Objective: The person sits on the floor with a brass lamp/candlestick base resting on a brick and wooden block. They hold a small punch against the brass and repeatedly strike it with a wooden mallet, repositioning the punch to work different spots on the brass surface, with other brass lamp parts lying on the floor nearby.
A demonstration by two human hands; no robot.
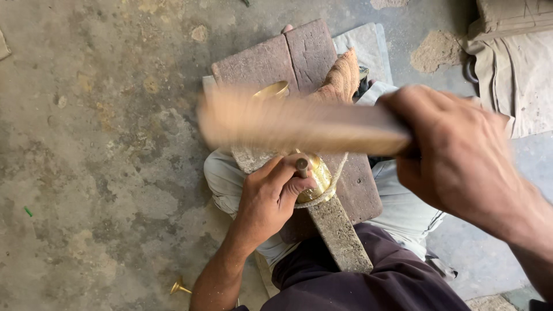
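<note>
Beneath you spreads a rough concrete floor (98,144), grey and blotched with sandy yellow patches, pitted and dusty. On it, across your lap, lie two worn reddish-brown wooden boards (288,57), flat and rectangular, side by side with a seam between them. A coarse grey stone-like bar (340,236), long and narrow with a gritty speckled face, runs from the boards toward your dark trousers (357,282). A knitted tan cloth (344,75) is bunched at the boards' right edge. At upper right sits a crumpled beige sheet (518,80). Your right hand (461,155) is closed in a fist, its fingers (412,175) wrapped tight around the handle of a pale wooden mallet (299,124), which stretches leftward across the boards as a smooth tan blur; its head shape you cannot tell. Your left hand (271,198) rests on the bar, fingers (296,185) curled and pressed against a small rounded brass piece (319,175), shiny and golden, ringed by a loop of pale twisted rope (331,187). Thumb and forefinger pinch a short dull metal punch (302,167), cylindrical, standing upright against the brass. Behind the mallet blur a curved brass rim (272,89) glints. Near your left elbow, on the floor, lies a tiny flared brass fitting (180,287).
</note>
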